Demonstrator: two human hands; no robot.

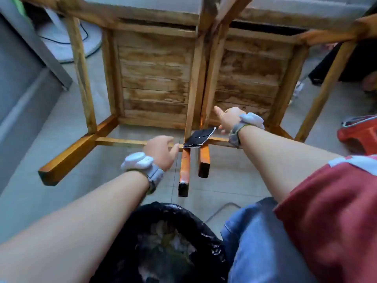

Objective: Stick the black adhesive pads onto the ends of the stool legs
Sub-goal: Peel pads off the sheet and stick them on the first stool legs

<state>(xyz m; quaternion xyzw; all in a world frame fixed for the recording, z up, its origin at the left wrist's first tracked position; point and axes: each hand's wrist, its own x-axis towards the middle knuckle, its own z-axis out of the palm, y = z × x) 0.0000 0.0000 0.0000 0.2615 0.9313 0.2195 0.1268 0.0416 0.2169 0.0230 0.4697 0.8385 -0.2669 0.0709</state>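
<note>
Two wooden stools lie on their sides on the tiled floor, legs pointing at me. A black sheet of adhesive pads (199,138) with a white backing rests across the two middle legs where they meet the rungs. My right hand (226,119) hovers at the sheet's right edge, thumb spread wide and fingertips touching or nearly touching its corner. My left hand (161,152) is just left of the sheet, over the left stool's rung (120,141), fingers loosely curled and holding nothing I can see. One middle leg (183,188) has a black end. The other middle leg's end (204,170) looks dark too.
A bin lined with a black bag (163,242) stands right below me, between my arms. A red plastic stool (359,135) is at the right edge. A white fan base with a black cable (61,37) sits at the back left. My knee in jeans (255,242) is at lower right.
</note>
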